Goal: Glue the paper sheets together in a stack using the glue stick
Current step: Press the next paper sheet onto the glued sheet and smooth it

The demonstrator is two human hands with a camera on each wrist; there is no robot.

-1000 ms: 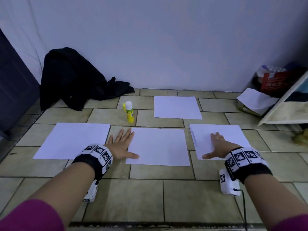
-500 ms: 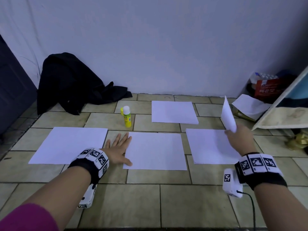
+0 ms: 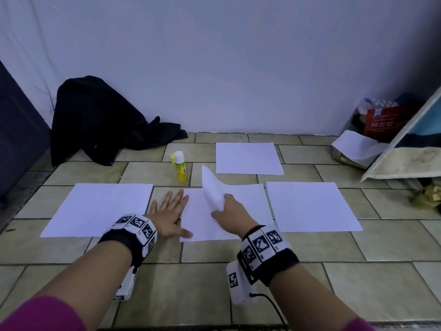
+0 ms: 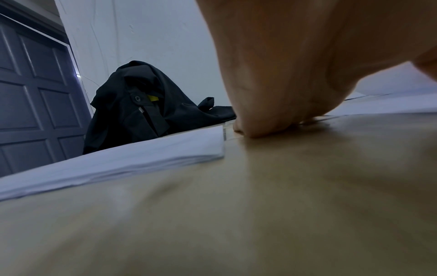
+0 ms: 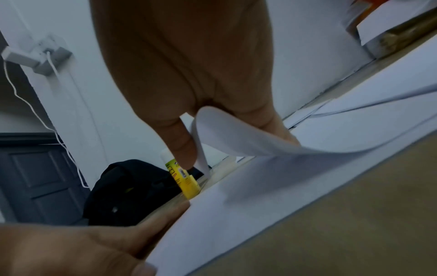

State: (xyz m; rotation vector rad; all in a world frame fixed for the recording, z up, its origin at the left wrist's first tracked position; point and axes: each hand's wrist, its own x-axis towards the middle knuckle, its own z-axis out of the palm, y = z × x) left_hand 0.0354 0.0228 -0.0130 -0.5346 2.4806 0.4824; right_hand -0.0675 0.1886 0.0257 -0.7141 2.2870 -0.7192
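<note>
Head view: on the tiled floor (image 3: 214,283) lie four lots of white paper. The left sheet (image 3: 100,209) sits toward the floor's left edge, the middle sheet (image 3: 198,223) in front of the person, the right sheet (image 3: 310,206) beside it, and the far sheet (image 3: 248,158) nearer the wall. The yellow glue stick (image 3: 180,166) stands upright with a white cap, between the far sheet and a heap of black clothing (image 3: 100,120) against the wall. The left hand (image 3: 168,215) lies flat with fingers spread, on the floor at the middle sheet's left edge, thumb touching the paper. The right hand (image 3: 230,215) pinches a curled loose sheet (image 3: 212,189) above the middle sheet. Bags and a red packet (image 3: 384,123) sit in the far right corner.

Left wrist view: the left hand (image 4: 295,71) presses down on the floor (image 4: 260,205), just beside the corner of the left paper pile (image 4: 123,160); the black clothing (image 4: 146,104) lies behind, next to a dark door (image 4: 35,93).

Right wrist view: thumb and fingers of the right hand (image 5: 189,78) pinch the loose sheet (image 5: 236,136), which bows over the middle sheet (image 5: 248,205). The glue stick (image 5: 185,181) stands beyond, and the left hand (image 5: 82,246) rests at the sheet's edge.
</note>
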